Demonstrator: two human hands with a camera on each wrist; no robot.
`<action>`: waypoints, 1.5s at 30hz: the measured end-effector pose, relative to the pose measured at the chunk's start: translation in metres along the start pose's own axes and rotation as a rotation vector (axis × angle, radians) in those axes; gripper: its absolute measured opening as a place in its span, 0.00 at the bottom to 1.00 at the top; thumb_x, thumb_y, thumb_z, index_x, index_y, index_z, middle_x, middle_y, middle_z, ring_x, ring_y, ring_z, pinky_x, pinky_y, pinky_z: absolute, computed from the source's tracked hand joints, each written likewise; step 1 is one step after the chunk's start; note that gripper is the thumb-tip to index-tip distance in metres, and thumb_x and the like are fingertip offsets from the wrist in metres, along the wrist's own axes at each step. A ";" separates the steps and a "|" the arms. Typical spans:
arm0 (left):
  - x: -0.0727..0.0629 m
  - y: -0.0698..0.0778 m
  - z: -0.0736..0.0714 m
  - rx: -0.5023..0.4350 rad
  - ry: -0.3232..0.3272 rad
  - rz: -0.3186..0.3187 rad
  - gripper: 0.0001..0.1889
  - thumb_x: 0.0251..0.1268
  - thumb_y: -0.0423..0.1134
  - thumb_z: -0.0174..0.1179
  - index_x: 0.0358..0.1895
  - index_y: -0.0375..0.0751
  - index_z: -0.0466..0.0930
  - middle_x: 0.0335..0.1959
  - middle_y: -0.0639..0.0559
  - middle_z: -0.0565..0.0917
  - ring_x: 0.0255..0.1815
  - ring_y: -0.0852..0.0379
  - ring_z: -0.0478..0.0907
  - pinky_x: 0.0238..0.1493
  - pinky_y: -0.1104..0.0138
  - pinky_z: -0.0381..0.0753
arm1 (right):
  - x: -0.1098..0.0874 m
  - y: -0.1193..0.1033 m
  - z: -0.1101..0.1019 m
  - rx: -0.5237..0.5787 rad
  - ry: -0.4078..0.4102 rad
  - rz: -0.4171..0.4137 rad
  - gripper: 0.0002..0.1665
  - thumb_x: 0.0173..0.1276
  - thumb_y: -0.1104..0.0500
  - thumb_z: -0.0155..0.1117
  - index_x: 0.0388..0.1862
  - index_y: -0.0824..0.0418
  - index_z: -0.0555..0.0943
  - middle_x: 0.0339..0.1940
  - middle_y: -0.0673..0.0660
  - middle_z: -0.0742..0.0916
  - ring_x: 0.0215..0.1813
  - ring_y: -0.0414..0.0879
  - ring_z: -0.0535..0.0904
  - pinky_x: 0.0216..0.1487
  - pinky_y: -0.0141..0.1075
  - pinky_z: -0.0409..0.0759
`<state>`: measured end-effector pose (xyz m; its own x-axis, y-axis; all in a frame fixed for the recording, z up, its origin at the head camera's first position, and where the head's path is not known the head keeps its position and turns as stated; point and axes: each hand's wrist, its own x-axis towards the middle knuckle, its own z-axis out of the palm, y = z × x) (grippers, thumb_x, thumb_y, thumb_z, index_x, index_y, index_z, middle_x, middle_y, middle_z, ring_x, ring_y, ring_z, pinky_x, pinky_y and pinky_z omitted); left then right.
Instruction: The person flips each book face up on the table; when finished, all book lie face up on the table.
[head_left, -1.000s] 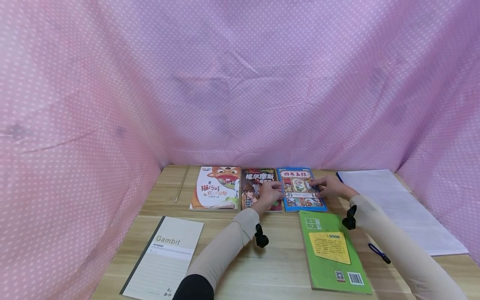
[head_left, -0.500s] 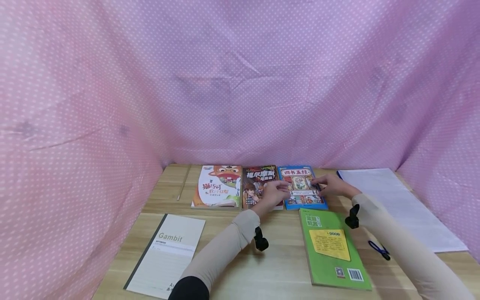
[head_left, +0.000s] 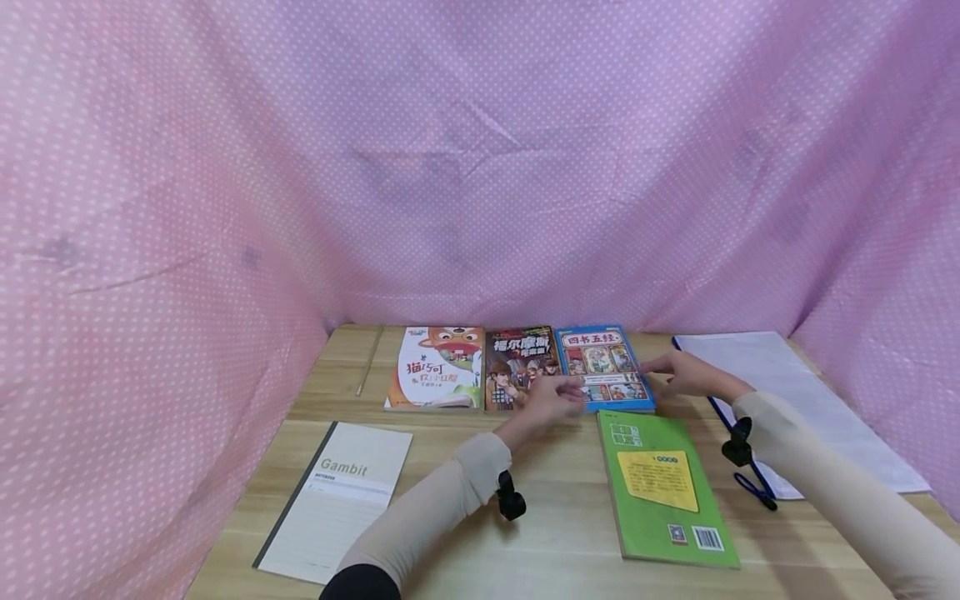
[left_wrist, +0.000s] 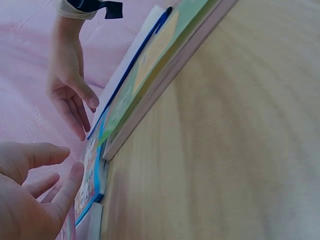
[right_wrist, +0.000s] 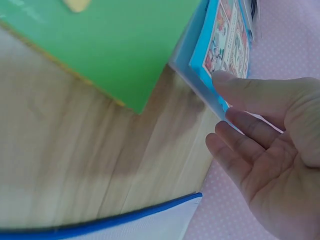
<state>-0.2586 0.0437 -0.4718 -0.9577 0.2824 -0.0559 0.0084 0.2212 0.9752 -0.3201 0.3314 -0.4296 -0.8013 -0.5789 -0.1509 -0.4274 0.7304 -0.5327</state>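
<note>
Three books lie side by side along the far edge of the table: a white one with a cartoon face (head_left: 437, 367), a dark comic-style one (head_left: 517, 354) and a blue-bordered one (head_left: 596, 360). Over the near parts of the dark and blue books is my left hand (head_left: 551, 400), fingers extended and nothing in them. My right hand (head_left: 690, 375) is at the right edge of the blue book, its fingers loosely bent and holding nothing. In the right wrist view, the thumb (right_wrist: 250, 90) overlaps the blue book's (right_wrist: 222, 55) edge. A green book (head_left: 663, 492) lies nearer, below the blue one.
A pale "Gambit" notebook (head_left: 337, 500) lies at the left front. To the right is a white document pouch (head_left: 817, 408) with a blue edge and a dark strap loop (head_left: 753, 490). A thin stick (head_left: 369, 362) lies at the back left. Pink dotted cloth (head_left: 480, 208) hangs behind the table.
My right hand has drawn off the blue book to the right. My left hand has shifted toward the near side, baring more of the dark book. The books keep their row.
</note>
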 end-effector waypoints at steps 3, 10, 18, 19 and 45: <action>-0.007 -0.002 0.002 -0.015 -0.049 -0.006 0.23 0.56 0.22 0.69 0.58 0.29 0.81 0.49 0.38 0.87 0.44 0.56 0.85 0.48 0.68 0.88 | -0.006 0.001 0.000 -0.014 -0.018 -0.007 0.29 0.63 0.69 0.69 0.64 0.74 0.77 0.64 0.74 0.81 0.67 0.74 0.74 0.59 0.62 0.82; -0.019 -0.009 0.011 -0.068 -0.140 0.004 0.26 0.56 0.23 0.69 0.62 0.29 0.79 0.47 0.42 0.86 0.43 0.59 0.83 0.48 0.68 0.88 | -0.020 0.003 0.004 -0.019 -0.050 0.016 0.30 0.64 0.65 0.71 0.65 0.70 0.79 0.64 0.71 0.82 0.68 0.71 0.74 0.59 0.59 0.83; -0.029 -0.015 0.024 -0.066 -0.109 -0.018 0.27 0.52 0.23 0.72 0.59 0.31 0.80 0.45 0.42 0.86 0.41 0.59 0.82 0.46 0.68 0.88 | -0.042 0.006 0.011 0.016 -0.080 -0.010 0.31 0.63 0.63 0.73 0.64 0.72 0.78 0.64 0.71 0.83 0.68 0.73 0.74 0.60 0.58 0.83; -0.029 -0.015 0.025 -0.062 -0.105 -0.017 0.27 0.52 0.22 0.72 0.59 0.30 0.80 0.45 0.42 0.86 0.40 0.59 0.83 0.46 0.68 0.88 | -0.045 0.007 0.012 0.012 -0.086 -0.016 0.32 0.63 0.62 0.74 0.64 0.72 0.78 0.63 0.71 0.83 0.68 0.72 0.74 0.60 0.58 0.83; -0.030 -0.024 0.038 -0.101 -0.074 -0.055 0.30 0.48 0.21 0.74 0.59 0.31 0.79 0.41 0.49 0.86 0.41 0.60 0.83 0.48 0.69 0.87 | -0.083 0.015 0.041 0.069 -0.048 0.008 0.43 0.53 0.66 0.77 0.70 0.69 0.75 0.66 0.71 0.81 0.63 0.66 0.79 0.58 0.48 0.84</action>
<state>-0.2187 0.0651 -0.5019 -0.9321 0.3413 -0.1215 -0.0757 0.1446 0.9866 -0.2431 0.3753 -0.4592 -0.7828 -0.5910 -0.1946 -0.3897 0.7095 -0.5872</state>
